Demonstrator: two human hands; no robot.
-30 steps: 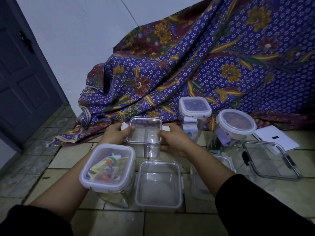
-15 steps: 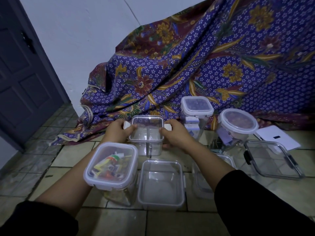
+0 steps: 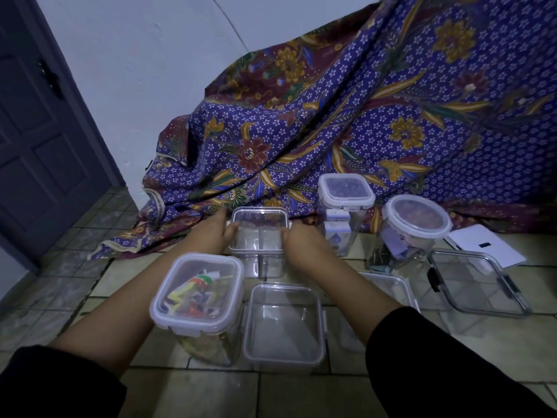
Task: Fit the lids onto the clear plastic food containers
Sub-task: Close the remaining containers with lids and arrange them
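A small clear square container stands on the tiled floor in the middle, with a clear lid resting on its top. My left hand grips the lid's left edge and my right hand grips its right edge, thumbs on top. Closer to me, an empty clear container stands without a lid. A lidded container with colourful bits stands at its left. Another open container is partly hidden behind my right forearm.
Two lidded containers stand at the back right, one square and one round. A clear latch lid lies on a box at the right, beside a white sheet. A patterned purple cloth hangs behind; a dark door is left.
Both hands have stayed on the small lid, pressing it lower onto the container, and the head view has shifted slightly.
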